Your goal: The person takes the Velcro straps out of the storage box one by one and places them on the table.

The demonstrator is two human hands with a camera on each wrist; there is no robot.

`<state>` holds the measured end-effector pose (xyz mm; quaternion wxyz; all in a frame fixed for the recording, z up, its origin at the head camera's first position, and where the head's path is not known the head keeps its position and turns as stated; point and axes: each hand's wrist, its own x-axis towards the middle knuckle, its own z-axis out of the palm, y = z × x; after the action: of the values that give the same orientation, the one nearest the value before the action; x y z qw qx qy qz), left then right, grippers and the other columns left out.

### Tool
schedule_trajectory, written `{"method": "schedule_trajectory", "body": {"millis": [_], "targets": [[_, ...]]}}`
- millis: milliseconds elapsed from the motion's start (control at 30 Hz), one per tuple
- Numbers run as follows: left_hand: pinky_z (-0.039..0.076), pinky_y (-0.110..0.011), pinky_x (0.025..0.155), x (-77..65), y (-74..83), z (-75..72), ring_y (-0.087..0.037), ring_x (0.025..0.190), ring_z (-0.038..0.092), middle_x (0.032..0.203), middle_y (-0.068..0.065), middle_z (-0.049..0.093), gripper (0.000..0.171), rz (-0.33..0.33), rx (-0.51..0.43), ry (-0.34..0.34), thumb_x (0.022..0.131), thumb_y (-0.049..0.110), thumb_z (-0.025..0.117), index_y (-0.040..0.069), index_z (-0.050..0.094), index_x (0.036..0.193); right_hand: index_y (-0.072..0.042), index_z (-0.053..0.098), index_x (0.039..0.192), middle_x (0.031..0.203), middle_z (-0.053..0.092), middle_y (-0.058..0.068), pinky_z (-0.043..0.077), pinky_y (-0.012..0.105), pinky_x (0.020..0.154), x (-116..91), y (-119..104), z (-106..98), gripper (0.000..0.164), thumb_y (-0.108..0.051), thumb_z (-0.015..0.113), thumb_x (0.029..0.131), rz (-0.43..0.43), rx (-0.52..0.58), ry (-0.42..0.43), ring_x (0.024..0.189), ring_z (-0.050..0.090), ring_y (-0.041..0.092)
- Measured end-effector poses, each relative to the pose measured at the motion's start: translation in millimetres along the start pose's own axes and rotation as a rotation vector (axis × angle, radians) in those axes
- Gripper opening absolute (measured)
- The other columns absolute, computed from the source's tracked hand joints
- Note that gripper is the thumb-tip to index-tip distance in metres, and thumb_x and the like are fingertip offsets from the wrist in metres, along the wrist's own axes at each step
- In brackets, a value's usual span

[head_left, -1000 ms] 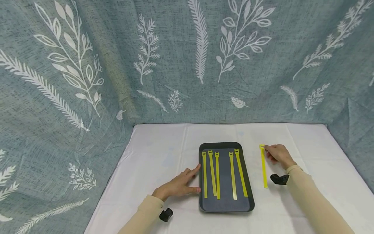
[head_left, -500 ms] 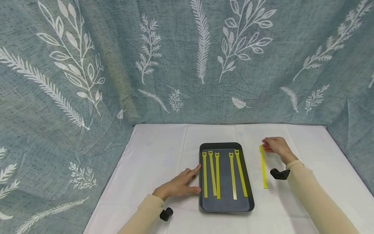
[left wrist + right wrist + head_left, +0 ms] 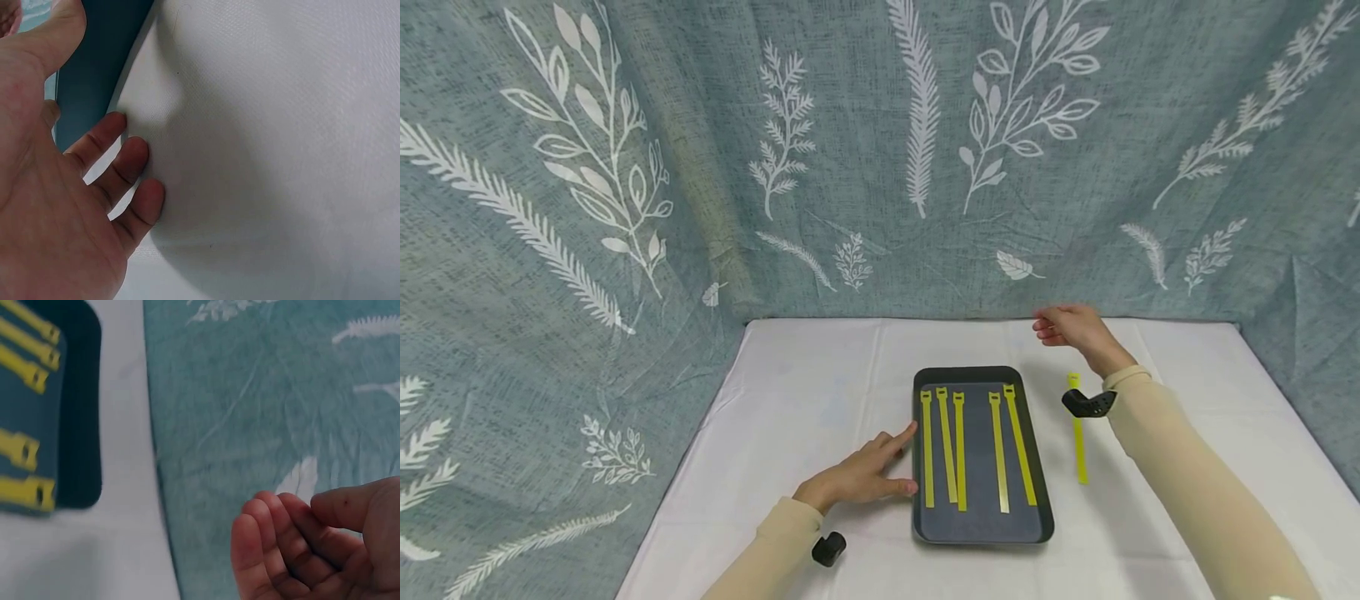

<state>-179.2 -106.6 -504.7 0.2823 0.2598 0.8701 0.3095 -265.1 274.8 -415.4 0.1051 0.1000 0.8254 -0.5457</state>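
Note:
My left hand (image 3: 861, 475) rests beside the dark tray (image 3: 977, 525), index finger and thumb at its left edge in the head view. In the left wrist view the fingers (image 3: 134, 159) are spread and relaxed, holding nothing. Several yellow slotted straps (image 3: 961, 467), like hook-and-loop cable ties, lie lengthwise in the tray. One more yellow strap (image 3: 1080, 454) lies on the cloth right of it, partly covered by the right wrist's black camera mount. My right hand (image 3: 1078, 329) is raised near the table's back edge. Its fingers (image 3: 250, 550) are loosely curled and nothing shows in them.
A white cloth (image 3: 820, 367) covers the table. Behind and along the sides hangs a blue-green curtain (image 3: 850, 167) with white leaf prints. A black camera mount (image 3: 829, 550) sits at the left wrist and another mount (image 3: 1088, 404) at the right.
My right hand has left the loose strap's head and moved up and left toward the table's back edge. The strap stays on the cloth. My left hand and the tray have not moved.

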Motion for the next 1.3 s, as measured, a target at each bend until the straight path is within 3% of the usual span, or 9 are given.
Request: {"method": "schedule_trajectory", "body": {"millis": [233, 467, 633, 767, 900, 1133, 1300], "targets": [[0.034, -0.055, 0.116, -0.2, 0.2, 1.8, -0.027, 0.134, 0.045, 0.136, -0.008, 0.049, 0.092, 0.001, -0.014, -0.006, 0.093, 0.045, 0.071, 0.027, 0.015, 0.164, 0.006, 0.055, 0.139, 0.1, 0.067, 0.001, 0.057, 0.021, 0.078, 8.2, -22.9, 30.3, 0.043, -0.022, 0.045, 0.109, -0.018, 0.024, -0.064, 0.078, 0.066, 0.001], [0.035, -0.055, 0.115, -0.7, 0.8, 4.8, -0.027, 0.132, 0.045, 0.136, -0.008, 0.05, 0.093, 0.0, -0.006, -0.001, 0.092, 0.046, 0.072, 0.027, 0.015, 0.164, 0.008, 0.06, 0.134, 0.111, 0.07, 0.013, 0.058, 0.032, 0.088, 13.8, -17.6, 60.9, 0.038, -0.017, 0.046, 0.108, -0.033, -0.002, -0.144, 0.078, 0.066, 0.004], [0.036, -0.054, 0.115, -1.2, 0.9, 6.5, -0.027, 0.132, 0.046, 0.137, -0.008, 0.049, 0.093, 0.0, 0.003, -0.002, 0.093, 0.047, 0.071, 0.026, 0.015, 0.164, 0.009, 0.061, 0.132, 0.114, 0.071, 0.02, 0.056, 0.044, 0.097, 14.3, -4.2, 78.4, 0.037, -0.016, 0.049, 0.106, -0.032, -0.029, -0.183, 0.091, 0.072, 0.02], [0.037, -0.054, 0.114, -0.7, 0.5, 7.0, -0.025, 0.13, 0.046, 0.137, -0.007, 0.049, 0.093, 0.002, 0.01, -0.001, 0.093, 0.049, 0.07, 0.027, 0.014, 0.164, 0.01, 0.062, 0.131, 0.115, 0.071, 0.025, 0.058, 0.041, 0.093, 14.5, 7.2, 88.0, 0.037, -0.014, 0.049, 0.106, -0.04, -0.069, -0.204, 0.107, 0.069, 0.037], [0.037, -0.053, 0.114, -0.9, 0.5, 7.0, -0.023, 0.128, 0.046, 0.137, -0.005, 0.049, 0.093, -0.003, 0.008, -0.001, 0.092, 0.05, 0.07, 0.029, 0.015, 0.164, 0.009, 0.065, 0.128, 0.115, 0.071, 0.026, 0.059, 0.037, 0.086, 13.9, 15.8, 96.1, 0.035, -0.013, 0.053, 0.104, -0.07, -0.163, -0.197, 0.106, 0.069, 0.039], [0.037, -0.053, 0.113, -1.9, 0.0, 7.8, -0.023, 0.127, 0.046, 0.137, -0.007, 0.049, 0.093, 0.003, 0.012, 0.004, 0.093, 0.05, 0.07, 0.027, 0.015, 0.164, 0.003, 0.074, 0.115, 0.105, 0.075, 0.019, 0.054, 0.035, 0.071, 4.8, 20.7, 110.0, 0.027, -0.013, 0.059, 0.101, -0.218, -0.508, -0.166, 0.079, 0.067, 0.024], [0.038, -0.052, 0.113, -2.1, -0.1, 7.3, -0.023, 0.127, 0.046, 0.138, -0.006, 0.049, 0.093, 0.002, 0.016, 0.011, 0.093, 0.05, 0.069, 0.029, 0.014, 0.164, 0.004, 0.074, 0.115, 0.114, 0.073, 0.022, 0.057, 0.043, 0.081, -3.6, 24.8, 121.7, 0.026, -0.013, 0.062, 0.1, -0.249, -0.613, -0.181, 0.095, 0.07, 0.032]]}}
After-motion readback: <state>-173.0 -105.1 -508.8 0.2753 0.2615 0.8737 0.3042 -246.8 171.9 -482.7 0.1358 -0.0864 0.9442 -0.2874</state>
